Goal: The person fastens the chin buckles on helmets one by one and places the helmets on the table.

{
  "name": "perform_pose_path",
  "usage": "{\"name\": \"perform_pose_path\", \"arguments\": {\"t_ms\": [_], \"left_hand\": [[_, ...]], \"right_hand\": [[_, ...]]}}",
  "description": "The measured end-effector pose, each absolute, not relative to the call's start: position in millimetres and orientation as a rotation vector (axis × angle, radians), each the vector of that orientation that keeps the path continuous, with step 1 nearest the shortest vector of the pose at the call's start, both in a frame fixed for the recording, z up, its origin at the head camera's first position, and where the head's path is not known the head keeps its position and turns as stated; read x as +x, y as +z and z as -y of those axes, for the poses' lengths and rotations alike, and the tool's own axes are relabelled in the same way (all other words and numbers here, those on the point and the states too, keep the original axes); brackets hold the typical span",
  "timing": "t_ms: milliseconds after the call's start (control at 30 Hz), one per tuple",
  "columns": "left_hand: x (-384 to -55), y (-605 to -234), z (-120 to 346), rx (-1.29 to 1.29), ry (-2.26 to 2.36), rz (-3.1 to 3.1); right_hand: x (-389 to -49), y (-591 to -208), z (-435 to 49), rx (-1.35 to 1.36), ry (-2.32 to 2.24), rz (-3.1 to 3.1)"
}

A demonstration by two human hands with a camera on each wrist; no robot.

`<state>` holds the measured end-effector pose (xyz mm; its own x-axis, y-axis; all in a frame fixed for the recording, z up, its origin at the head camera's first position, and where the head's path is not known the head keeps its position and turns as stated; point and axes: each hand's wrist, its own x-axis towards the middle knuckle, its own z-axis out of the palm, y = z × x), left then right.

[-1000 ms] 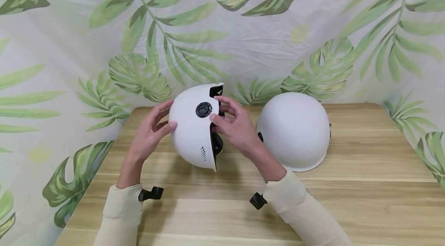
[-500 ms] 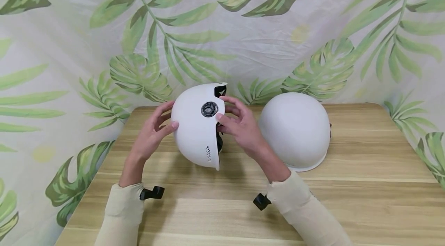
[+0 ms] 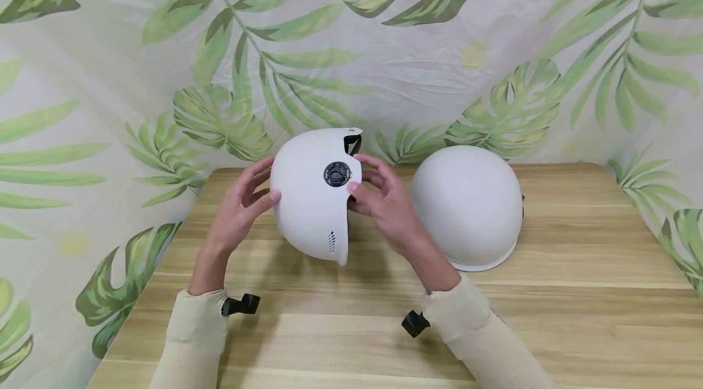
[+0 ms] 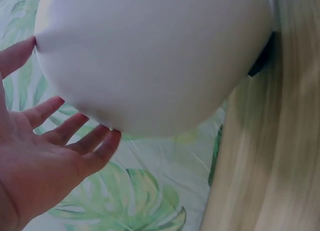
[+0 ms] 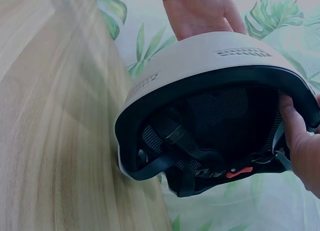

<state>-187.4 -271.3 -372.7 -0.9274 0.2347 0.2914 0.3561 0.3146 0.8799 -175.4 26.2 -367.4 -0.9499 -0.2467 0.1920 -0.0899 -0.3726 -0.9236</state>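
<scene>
A white helmet, tipped on its side with its opening to the right, is held in both hands. Fingertips and thumb of the left hand spread over its crown; the left wrist view shows the fingertips on the smooth dome. My right hand grips the rim near a round black dial, thumb outside and fingers reaching inside. In the right wrist view, black straps and a red buckle piece show inside the dark padded shell.
A second white helmet sits dome up on the wooden table, right beside the right forearm. Behind the table hangs a leaf-patterned cloth. Black camera mounts stick out from both cuffs.
The held helmet has shifted slightly right and turned, so its dial side faces the head view more and less of its inside shows. The right hand has moved along with it.
</scene>
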Motion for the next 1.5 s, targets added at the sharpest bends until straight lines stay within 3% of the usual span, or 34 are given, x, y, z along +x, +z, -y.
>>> {"name": "perform_pose_path", "arguments": {"t_ms": [1500], "left_hand": [[-191,-380,262,-0.47,-1.598,2.576]], "right_hand": [[-181,-389,-57,-0.34,-2.414,-1.879]]}}
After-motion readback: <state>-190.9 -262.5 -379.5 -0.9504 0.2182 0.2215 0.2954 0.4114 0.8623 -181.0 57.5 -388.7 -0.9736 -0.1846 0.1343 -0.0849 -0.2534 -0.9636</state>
